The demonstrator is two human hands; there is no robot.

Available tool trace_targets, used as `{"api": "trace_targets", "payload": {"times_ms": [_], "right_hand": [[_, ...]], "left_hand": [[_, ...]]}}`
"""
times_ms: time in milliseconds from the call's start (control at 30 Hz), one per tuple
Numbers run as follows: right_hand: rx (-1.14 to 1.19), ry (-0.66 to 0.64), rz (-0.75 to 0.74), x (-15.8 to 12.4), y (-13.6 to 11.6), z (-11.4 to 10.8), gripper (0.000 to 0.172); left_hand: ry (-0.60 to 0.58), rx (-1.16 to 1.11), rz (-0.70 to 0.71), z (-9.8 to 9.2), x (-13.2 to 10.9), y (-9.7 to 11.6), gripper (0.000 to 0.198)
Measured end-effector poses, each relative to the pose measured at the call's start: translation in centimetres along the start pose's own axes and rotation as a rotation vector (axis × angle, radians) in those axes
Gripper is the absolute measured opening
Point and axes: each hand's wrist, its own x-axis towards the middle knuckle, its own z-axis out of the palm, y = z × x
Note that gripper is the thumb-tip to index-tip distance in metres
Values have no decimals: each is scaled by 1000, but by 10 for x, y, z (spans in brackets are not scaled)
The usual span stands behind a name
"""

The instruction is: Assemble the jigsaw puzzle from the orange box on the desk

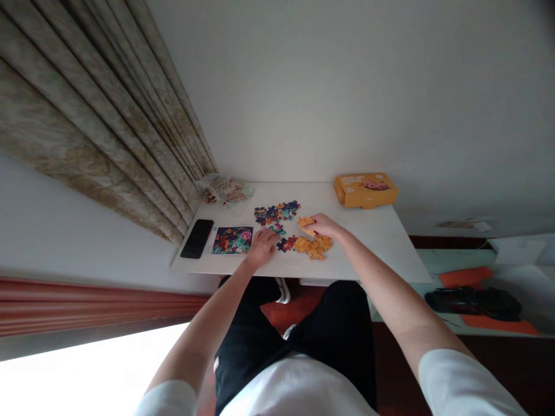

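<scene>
My right hand is closed on yellow-backed puzzle pieces, above the right part of the table. Just below it lies a pile of puzzle pieces, yellow side up. My left hand rests low on the table with its fingers out, beside some colourful loose pieces; its fingertips partly cover what they touch. A partly joined puzzle section in dark blue, red and teal lies farther back. Left of my left hand is a printed picture card, its right edge close to my fingers.
A black phone lies at the table's left end. Behind it sits a clear plastic bag with pieces inside, against the curtain. An orange puzzle box stands at the back right of the white table, by the wall.
</scene>
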Motion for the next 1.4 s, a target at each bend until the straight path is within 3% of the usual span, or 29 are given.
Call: {"api": "trace_targets", "payload": {"times_ms": [133, 233, 300, 367, 500, 600, 733, 900, 1000, 1133, 1200, 1267, 1333, 1400], "right_hand": [[-151, 216, -5, 2, -3, 3, 31], [-365, 397, -72, 10, -15, 10, 32], [-481, 438, -117, 17, -23, 16, 31], [-564, 401, -131, 23, -29, 21, 31], [-593, 308, -130, 24, -19, 25, 38], [-491, 391, -115, 14, 4, 21, 43], [-364, 519, -135, -11, 42, 18, 32], [-234, 558, -201, -50, 68, 32, 34], [-288, 554, -70, -71, 61, 48, 63], [-394, 514, 143, -87, 35, 70, 101], [-424, 485, 200, -87, 22, 75, 105], [-420, 456, 258, -85, 13, 74, 103], [-395, 415, 311, -81, 7, 69, 100], [-370, 355, 351, -76, 3, 61, 97]], "left_hand": [[32, -17, -20, 1, 6, 39, 34], [-35, 11, 13, 3, 19, 76, 49], [-129, 49, 18, 3, 29, 94, 53], [-207, 76, 6, 0, 37, 102, 48], [-268, 95, 1, -8, 46, 103, 40], [-279, 110, 0, -9, 46, 104, 43], [-248, 99, -38, -4, 44, 105, 44], [-163, -84, -211, -6, 55, 88, 46], [-103, -193, -332, -12, 74, 67, 46], [-197, -199, -448, -17, 99, 44, 45], [-173, -147, -463, -17, 106, 42, 48], [-64, -35, -460, -17, 105, 45, 53], [34, 76, -395, -16, 97, 53, 55], [20, 109, -266, -14, 85, 63, 50]]}}
